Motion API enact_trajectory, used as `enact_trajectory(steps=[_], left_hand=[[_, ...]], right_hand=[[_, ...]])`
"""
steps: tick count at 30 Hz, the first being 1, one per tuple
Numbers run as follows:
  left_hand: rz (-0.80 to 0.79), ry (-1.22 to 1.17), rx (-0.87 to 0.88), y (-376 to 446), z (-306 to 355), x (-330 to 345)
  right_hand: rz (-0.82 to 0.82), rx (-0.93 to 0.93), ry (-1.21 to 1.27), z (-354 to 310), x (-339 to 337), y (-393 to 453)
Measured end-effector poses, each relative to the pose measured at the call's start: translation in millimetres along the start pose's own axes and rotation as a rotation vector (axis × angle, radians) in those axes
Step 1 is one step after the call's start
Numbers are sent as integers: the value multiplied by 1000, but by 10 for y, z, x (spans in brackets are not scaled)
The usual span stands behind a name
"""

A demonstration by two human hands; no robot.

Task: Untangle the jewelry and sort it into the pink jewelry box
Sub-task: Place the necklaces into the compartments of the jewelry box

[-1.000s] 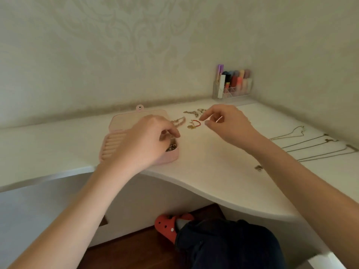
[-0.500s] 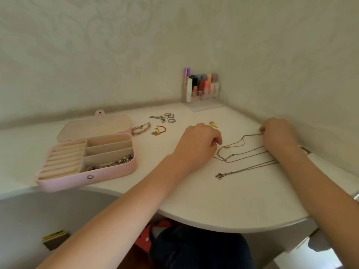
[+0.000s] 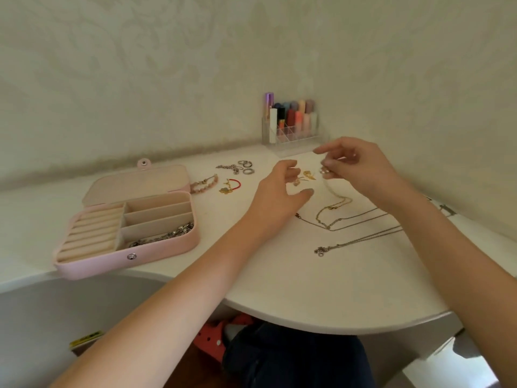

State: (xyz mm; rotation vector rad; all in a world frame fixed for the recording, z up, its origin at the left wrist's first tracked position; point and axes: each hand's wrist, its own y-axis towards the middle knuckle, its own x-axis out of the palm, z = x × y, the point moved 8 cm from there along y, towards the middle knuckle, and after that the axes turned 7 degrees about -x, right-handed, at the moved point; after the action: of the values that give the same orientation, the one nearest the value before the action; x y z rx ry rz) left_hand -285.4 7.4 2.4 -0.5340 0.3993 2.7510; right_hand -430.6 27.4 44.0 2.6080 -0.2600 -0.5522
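Observation:
The pink jewelry box [image 3: 156,252] lies open at the left of the white desk, with a silver chain [image 3: 165,235] in its front compartment. My right hand [image 3: 356,170] is raised above the desk and pinches the clasp end of a thin gold necklace [image 3: 333,207], which hangs down to the desk. My left hand [image 3: 279,194] hovers beside it with fingers loosely curled and holds nothing. Two more thin chains [image 3: 361,240] lie to the right. Small gold earrings [image 3: 306,176] lie between my hands.
Rings [image 3: 246,167], a silver piece [image 3: 228,167], a pink bead bracelet [image 3: 205,184] and a red cord bracelet with a gold charm [image 3: 230,186] lie behind the box. A clear organiser of lipsticks [image 3: 291,127] stands in the corner. The desk's curved front edge [image 3: 307,326] is near.
My right hand has lifted from the desk with one end of the gold necklace. My left hand moved up and away from the chains and opened.

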Motion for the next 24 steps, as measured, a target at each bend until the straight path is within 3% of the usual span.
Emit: enact_trajectory(steps=[3, 6, 12, 19, 22, 24], left_hand=[[-87, -209, -118, 9, -42, 31], [-33, -282, -101, 14, 7, -61], [199, -221, -84, -40, -44, -343], [208, -51, -61, -187, -9, -381], [222, 15, -64, -234, -20, -424], [313, 64, -10, -311, 22, -560]], right_hand=[[-142, -59, 237, -312, 306, 68], [-150, -46, 415, -398, 414, 254], [100, 116, 753, -18, 441, 434], [308, 233, 1044, 265, 298, 322], [328, 247, 1093, 257, 301, 277], [280, 251, 1106, 210, 366, 258]])
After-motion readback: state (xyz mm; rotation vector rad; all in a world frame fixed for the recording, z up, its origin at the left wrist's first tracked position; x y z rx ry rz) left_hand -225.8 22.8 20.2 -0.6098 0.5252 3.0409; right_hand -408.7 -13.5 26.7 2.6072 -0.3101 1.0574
